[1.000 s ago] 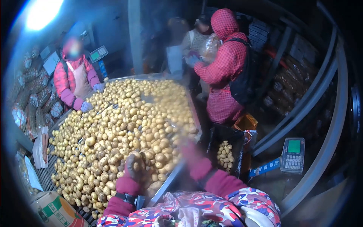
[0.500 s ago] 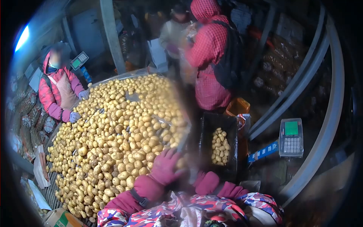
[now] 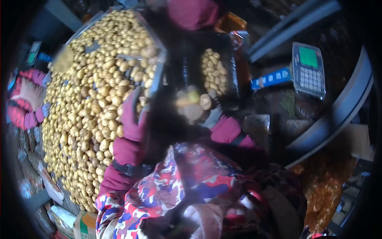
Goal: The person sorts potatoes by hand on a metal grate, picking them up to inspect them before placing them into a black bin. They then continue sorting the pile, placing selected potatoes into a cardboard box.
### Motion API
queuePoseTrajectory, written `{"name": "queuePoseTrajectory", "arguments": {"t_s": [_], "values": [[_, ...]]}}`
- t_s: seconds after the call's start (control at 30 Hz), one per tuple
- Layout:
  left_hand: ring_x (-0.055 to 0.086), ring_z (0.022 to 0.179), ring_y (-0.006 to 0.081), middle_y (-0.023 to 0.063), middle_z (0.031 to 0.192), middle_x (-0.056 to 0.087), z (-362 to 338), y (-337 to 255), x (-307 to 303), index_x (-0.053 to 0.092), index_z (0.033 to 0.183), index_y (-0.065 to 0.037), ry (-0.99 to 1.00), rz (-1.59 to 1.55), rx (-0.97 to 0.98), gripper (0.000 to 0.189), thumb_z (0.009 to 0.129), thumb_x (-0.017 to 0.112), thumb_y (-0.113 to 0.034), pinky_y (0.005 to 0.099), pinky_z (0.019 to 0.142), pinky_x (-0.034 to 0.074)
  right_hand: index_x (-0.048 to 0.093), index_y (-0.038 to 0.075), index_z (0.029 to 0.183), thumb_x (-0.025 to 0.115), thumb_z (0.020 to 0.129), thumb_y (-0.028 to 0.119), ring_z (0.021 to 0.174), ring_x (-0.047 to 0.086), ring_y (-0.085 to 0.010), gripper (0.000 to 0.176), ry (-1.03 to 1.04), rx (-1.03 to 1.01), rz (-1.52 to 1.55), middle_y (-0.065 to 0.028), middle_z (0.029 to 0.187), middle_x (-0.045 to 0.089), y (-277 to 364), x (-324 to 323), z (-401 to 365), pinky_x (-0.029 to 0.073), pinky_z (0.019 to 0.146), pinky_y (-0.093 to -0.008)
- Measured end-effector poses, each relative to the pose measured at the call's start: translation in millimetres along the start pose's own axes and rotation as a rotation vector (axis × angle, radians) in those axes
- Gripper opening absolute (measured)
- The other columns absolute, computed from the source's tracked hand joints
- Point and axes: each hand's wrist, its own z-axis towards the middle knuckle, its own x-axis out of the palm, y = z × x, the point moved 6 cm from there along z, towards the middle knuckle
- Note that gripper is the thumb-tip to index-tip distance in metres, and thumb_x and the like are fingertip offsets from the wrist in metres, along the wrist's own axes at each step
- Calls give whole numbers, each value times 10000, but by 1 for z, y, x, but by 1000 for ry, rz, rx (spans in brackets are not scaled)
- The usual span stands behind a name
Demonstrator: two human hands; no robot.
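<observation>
My left hand (image 3: pixel 134 115), in a pink glove, is at the right side of a large heap of potatoes (image 3: pixel 93 107). Its fingers and thumb are spread, with nothing visible between them. Across the dark gap, my right hand (image 3: pixel 213 116), in a greyish glove, curls beside several loose potatoes (image 3: pixel 193 104). They appear to rest against its fingers, though motion blurs them and hides part of the grip. Just beyond is a black-lined box (image 3: pixel 184 65) with a pile of potatoes (image 3: pixel 215 73) inside.
A scale display (image 3: pixel 308 69) on a blue arm (image 3: pixel 270 78) stands at right, near a curved metal rail (image 3: pixel 338 113). Across the heap at left is a co-worker (image 3: pixel 30 97); another person's pink clothing (image 3: pixel 193 14) shows at top. A metal edge (image 3: pixel 158 75) borders the heap.
The view has tilted down and turned. My hands have moved apart; the left has drawn back to the heap's edge. Several potatoes now appear beside my right hand, near the box.
</observation>
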Motion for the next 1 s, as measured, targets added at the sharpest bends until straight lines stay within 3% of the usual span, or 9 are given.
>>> {"name": "queuePoseTrajectory", "arguments": {"t_s": [0.1, 0.23, 0.33, 0.47, 0.77, 0.87, 0.9, 0.97, 1.0], "values": [[555, 1313, 381, 184, 1386, 610, -16, 20, 7, 576, 1412, -36, 102, 459, 247, 558, 916, 700, -260, 514, 1148, 402, 525, 178, 1397, 690, 884, 687, 1167, 596, -389, 741, -171, -148, -274, -132, 1383, 486, 50, 29, -70, 605, 718, -415], [554, 1306, 380, 181, 1339, 625, -24, 35, 25, 597, 1388, -45, 267, 555, 235, 567, 895, 707, -302, 568, 1166, 357, 628, 111, 873, 597, 1014, 566, 914, 520, -216, 477, -395, -271, -463, -93, 1145, 513, 107, 35, -199, 475, 730, -238], [559, 1297, 375, 179, 1318, 632, -22, 33, 26, 620, 1361, -45, 248, 517, 228, 532, 901, 706, -298, 556, 1165, 363, 623, 92, 915, 580, 1031, 504, 987, 575, -228, 430, -567, -457, -495, -109, 1153, 551, 124, 34, -281, 517, 785, -295], [563, 1288, 370, 164, 1307, 637, -22, 34, 20, 630, 1340, -47, 230, 491, 220, 507, 896, 710, -278, 548, 1165, 365, 646, 72, 962, 602, 1013, 409, 991, 600, -253, 344, -1325, -694, -772, -121, 1119, 593, 125, -27, -331, 525, 817, -323], [547, 1286, 397, 181, 1304, 624, -18, 26, 18, 623, 1315, -35, 262, 436, 137, 505, 872, 728, -254, 566, 1149, 366, 698, 27, 1067, 650, 971, 196, 999, 657, -311, 200, -2448, -109, -1760, -147, 1043, 690, 118, -44, -362, 544, 890, -388], [539, 1255, 426, 188, 1272, 602, -24, 30, 20, 611, 1285, -40, 245, 455, 139, 530, 825, 763, -255, 590, 1122, 376, 716, 12, 1102, 666, 958, 125, 1002, 676, -330, 190, -2269, -446, -2080, -156, 1018, 722, 123, -21, -310, 550, 914, -410], [550, 1242, 418, 189, 1254, 606, -20, 27, 18, 612, 1273, -35, 297, 453, 101, 525, 825, 760, -265, 587, 1139, 374, 721, 8, 1114, 672, 953, 102, 1003, 683, -336, 193, -2019, -643, -2159, -159, 1010, 732, 130, -13, -271, 552, 922, -417], [557, 1249, 396, 189, 1254, 619, -18, 23, 14, 614, 1287, -20, 217, 429, 171, 527, 860, 727, -307, 566, 1182, 361, 670, -8, 1246, 668, 936, 23, 1267, 571, -310, 311, -1343, -865, -2110, -143, 1317, 623, 132, 1, -190, 455, 1107, -411], [561, 1254, 376, 174, 1260, 630, -16, 18, 11, 622, 1300, -37, 221, 434, 173, 514, 877, 716, -314, 550, 1170, 375, 674, 5, 1254, 670, 938, 34, 1281, 563, -310, 317, -1220, -908, -2271, -146, 1345, 614, 128, 0, -149, 452, 1113, -421]]}}
